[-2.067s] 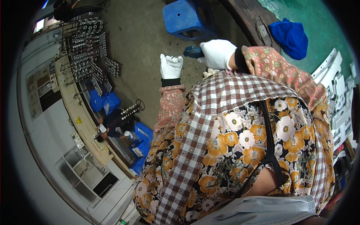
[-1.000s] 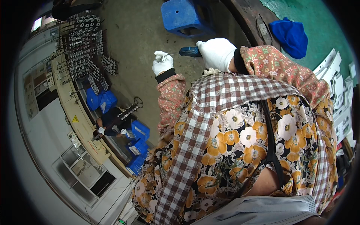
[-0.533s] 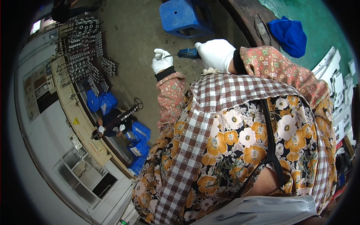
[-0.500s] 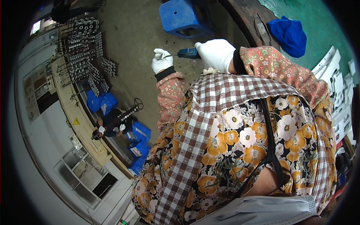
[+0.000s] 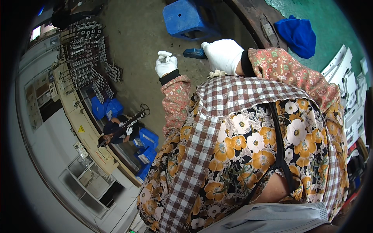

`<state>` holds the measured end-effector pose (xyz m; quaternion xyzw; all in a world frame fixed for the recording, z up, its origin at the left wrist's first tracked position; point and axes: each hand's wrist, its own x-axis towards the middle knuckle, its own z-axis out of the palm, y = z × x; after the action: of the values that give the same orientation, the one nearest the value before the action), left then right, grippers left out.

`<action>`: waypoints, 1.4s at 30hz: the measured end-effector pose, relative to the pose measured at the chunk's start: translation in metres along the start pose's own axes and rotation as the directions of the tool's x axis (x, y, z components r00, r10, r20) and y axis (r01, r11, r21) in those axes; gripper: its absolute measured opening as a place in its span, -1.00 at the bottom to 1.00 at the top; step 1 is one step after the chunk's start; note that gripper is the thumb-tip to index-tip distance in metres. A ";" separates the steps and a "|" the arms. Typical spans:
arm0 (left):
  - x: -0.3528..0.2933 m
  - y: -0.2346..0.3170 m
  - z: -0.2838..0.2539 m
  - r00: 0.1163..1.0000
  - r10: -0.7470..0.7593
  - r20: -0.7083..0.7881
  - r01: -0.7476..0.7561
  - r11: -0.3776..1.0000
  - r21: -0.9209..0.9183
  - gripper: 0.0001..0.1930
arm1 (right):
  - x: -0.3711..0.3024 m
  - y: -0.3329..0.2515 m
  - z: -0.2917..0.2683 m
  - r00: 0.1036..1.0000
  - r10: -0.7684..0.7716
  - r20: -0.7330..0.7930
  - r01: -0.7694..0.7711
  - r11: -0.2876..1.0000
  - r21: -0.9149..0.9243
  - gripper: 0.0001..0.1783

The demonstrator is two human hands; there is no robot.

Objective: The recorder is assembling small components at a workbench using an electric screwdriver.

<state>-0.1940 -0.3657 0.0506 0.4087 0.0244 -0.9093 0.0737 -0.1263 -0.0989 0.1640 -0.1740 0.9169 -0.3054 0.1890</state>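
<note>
My right hand [image 5: 223,54], in a white glove, grips a screwdriver with a blue handle [image 5: 193,53]. Its thin metal shaft points left to my left hand [image 5: 165,64]. That hand, also white-gloved, pinches a small white part [image 5: 164,56] at the shaft's tip. Both hands are held up in front of my chest, over my flowered sleeves and brown checked apron. What the small part is cannot be made out.
A blue plastic stool [image 5: 185,18] stands on the concrete floor beyond my hands. A blue cloth [image 5: 297,35] lies on the green bench top at the right, by white plastic parts [image 5: 349,85]. At the left another person [image 5: 115,131] works by blue bins and racks of metal parts [image 5: 87,54].
My left hand was open and apart from the right; it has come up to the screwdriver tip and closed on a small white part.
</note>
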 end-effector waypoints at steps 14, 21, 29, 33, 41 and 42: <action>-0.052 -0.096 0.052 0.619 -0.747 0.245 0.349 0.541 0.765 -0.54 | -0.057 0.122 0.040 0.886 0.447 -0.125 -0.330 0.796 0.508 -0.56; -0.102 -0.216 0.037 0.266 -0.963 -0.034 0.541 0.120 0.832 -0.48 | -0.134 0.172 0.024 0.526 0.634 -0.566 -0.570 0.757 0.318 -0.58; -0.134 -0.249 0.043 0.031 -0.972 -0.232 0.601 -0.167 0.782 -0.25 | -0.120 0.230 0.009 0.355 0.647 -0.674 -0.624 0.701 0.344 -0.63; -0.139 -0.253 0.042 0.181 -0.936 -0.302 0.556 -0.156 0.817 -0.21 | -0.127 0.156 -0.046 0.211 0.731 -0.649 0.194 0.620 0.761 -0.62; -0.161 -0.263 0.046 0.466 -0.855 -0.230 0.148 -0.181 0.972 -0.76 | -0.097 0.080 -0.031 0.500 0.369 -0.783 0.164 0.848 0.504 -0.66; -0.155 -0.260 0.036 0.443 -0.886 -0.135 -0.148 -0.221 0.964 -0.69 | -0.097 0.080 -0.032 0.522 0.468 -0.713 0.180 0.757 0.628 -0.68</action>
<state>-0.1594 -0.0945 0.1868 -0.0966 -0.4896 -0.6508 -0.5723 -0.0728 0.0196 0.1608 0.1523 0.7412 -0.6216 -0.2025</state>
